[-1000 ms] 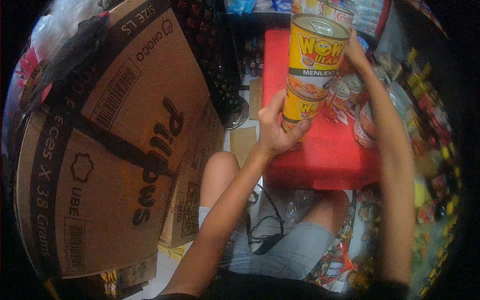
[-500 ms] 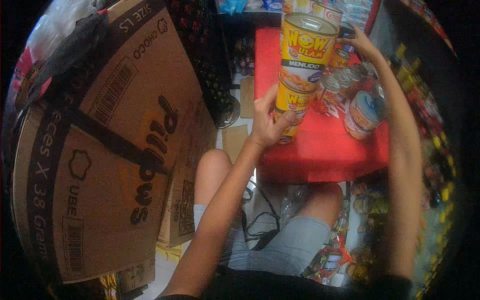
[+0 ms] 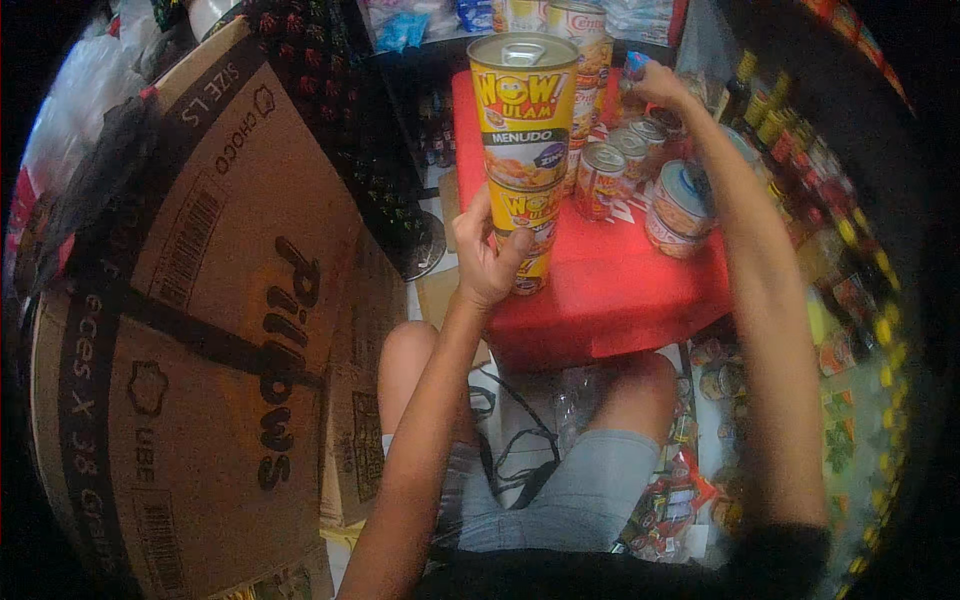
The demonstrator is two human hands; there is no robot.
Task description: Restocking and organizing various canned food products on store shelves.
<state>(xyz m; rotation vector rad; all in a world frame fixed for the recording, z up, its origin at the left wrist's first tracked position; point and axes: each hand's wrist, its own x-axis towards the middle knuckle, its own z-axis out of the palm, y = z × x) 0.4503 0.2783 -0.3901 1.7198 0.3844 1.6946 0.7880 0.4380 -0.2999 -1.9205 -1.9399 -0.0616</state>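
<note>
My left hand is wrapped round the lower part of a stack of yellow food cans at the left of a red table. The stack is upright, with a pull-tab lid on top. My right hand reaches to the far right of the table, fingers closed at a small blue item whose kind I cannot make out. Between my arms stand several smaller red-and-silver cans and a pair of stacked wider cans with a blue top. Behind the yellow stack rises another tall stack of cans.
A big brown cardboard box fills the left side. Bottles and packed goods line the right. Plastic-wrapped packs lie beyond the table. A black cord lies on the floor between my legs.
The view has shifted, so the table and cans appear farther left. My right hand has moved among the goods at the far right, and a small blue item now shows at its fingers. My left hand keeps its hold.
</note>
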